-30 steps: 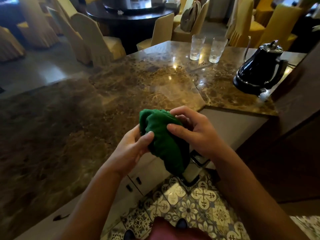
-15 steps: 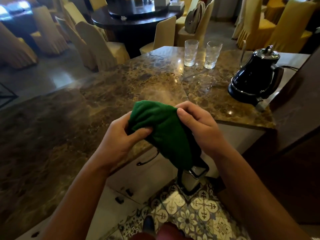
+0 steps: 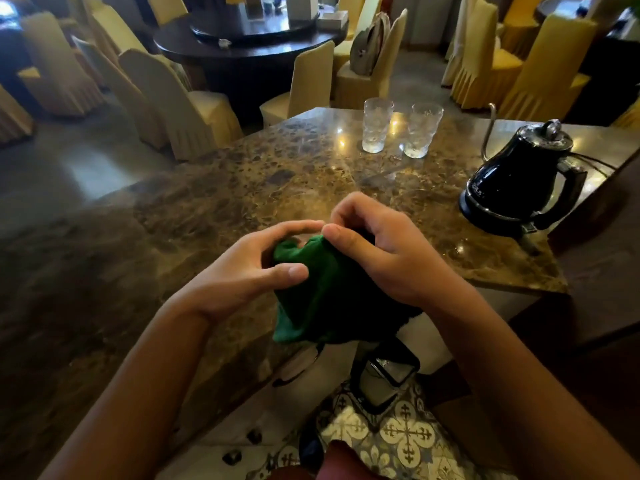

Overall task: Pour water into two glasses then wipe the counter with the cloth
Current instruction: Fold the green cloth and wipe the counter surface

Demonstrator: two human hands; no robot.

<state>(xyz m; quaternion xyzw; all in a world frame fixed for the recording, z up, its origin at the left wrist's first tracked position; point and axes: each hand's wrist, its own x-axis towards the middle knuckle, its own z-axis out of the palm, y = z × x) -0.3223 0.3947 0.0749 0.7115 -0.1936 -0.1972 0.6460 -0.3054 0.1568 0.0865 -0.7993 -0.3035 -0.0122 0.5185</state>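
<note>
Both hands now hold the cloth [image 3: 311, 292] out over the counter [image 3: 242, 188] instead of below its near edge, where they were a second ago, so the bundle has come up and forward toward the stone. The left hand [image 3: 249, 268] curls round the cloth's 9 o'clock side, thumb pressed to its front; the right hand [image 3: 377, 251] pinches the top fold at 1 o'clock with thumb and bent fingers. I judge this to be the gathering of the cloth into a pad just ahead of wiping, so the pouring part looks finished: the two glasses [image 3: 398, 129] stand close together at 12 o'clock near the far edge, and the kettle [image 3: 519, 188] sits on its base at 2 o'clock, well apart from the hands. Whether the glasses hold water is hard to make out through their patterned walls. Whether the cloth's lower edge touches the counter cannot be told, and its right half is lost in shadow under the right hand. Any spill on the glossy stone is masked by reflections. The kettle's cord runs out of view at 3 o'clock.
</note>
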